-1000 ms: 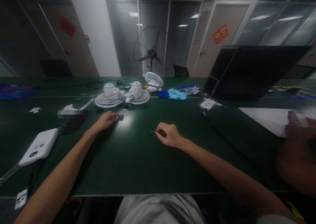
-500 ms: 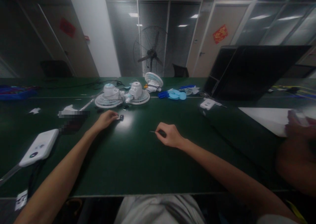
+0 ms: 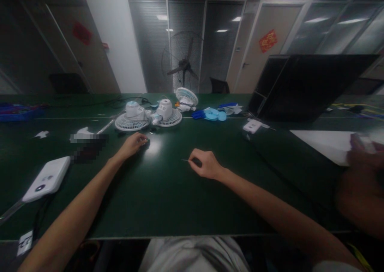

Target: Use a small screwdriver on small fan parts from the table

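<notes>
My left hand (image 3: 134, 144) rests over the green table, fingers pinched at a small dark part (image 3: 147, 143) that the fingertips mostly cover. Its kind is too small to make out. To the right, my right hand (image 3: 205, 163) has thumb and forefinger closed on a thin, needle-like rod (image 3: 185, 160), whose tip points left toward the other hand. Just beyond my left hand lies another tiny dark piece (image 3: 153, 131). Two white fans lie face down behind it, a left fan (image 3: 133, 116) and a right fan (image 3: 167, 114).
Farther back are a third white fan (image 3: 186, 98) and light blue fan blades (image 3: 215, 115). A white boxy device (image 3: 48, 179) lies at left, another (image 3: 252, 125) at right. A large black monitor (image 3: 309, 88) stands back right. A co-worker's blurred arm (image 3: 360, 184) reaches in at right.
My left fingers have shifted slightly right and now cover more of the small dark part. The right hand and its thin rod have hardly moved.
</notes>
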The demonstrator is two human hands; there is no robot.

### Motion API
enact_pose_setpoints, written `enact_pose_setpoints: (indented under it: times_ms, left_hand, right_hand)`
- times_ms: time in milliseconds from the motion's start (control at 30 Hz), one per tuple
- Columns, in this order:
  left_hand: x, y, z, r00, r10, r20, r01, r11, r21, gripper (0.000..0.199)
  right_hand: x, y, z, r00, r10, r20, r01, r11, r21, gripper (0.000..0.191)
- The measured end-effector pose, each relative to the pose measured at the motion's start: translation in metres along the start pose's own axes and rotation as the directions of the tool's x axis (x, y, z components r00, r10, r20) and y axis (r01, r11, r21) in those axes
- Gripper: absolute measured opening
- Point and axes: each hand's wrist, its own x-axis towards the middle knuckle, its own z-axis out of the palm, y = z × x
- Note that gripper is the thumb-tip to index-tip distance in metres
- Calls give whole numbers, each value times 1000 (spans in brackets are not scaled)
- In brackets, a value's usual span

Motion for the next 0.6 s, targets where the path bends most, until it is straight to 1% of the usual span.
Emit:
enact_pose_setpoints:
  times_ms: [233, 600]
  left_hand:
    - [0, 2, -1, 1000, -3, 17, 3, 1000, 23, 41]
    - [-1, -5, 0, 1000, 6, -11, -5, 999, 46, 40]
  right_hand:
    - [0, 1, 0, 1000, 3, 6, -3, 1000, 14, 2]
    - [1, -2, -2, 1000, -2, 11, 2, 999, 35, 2]
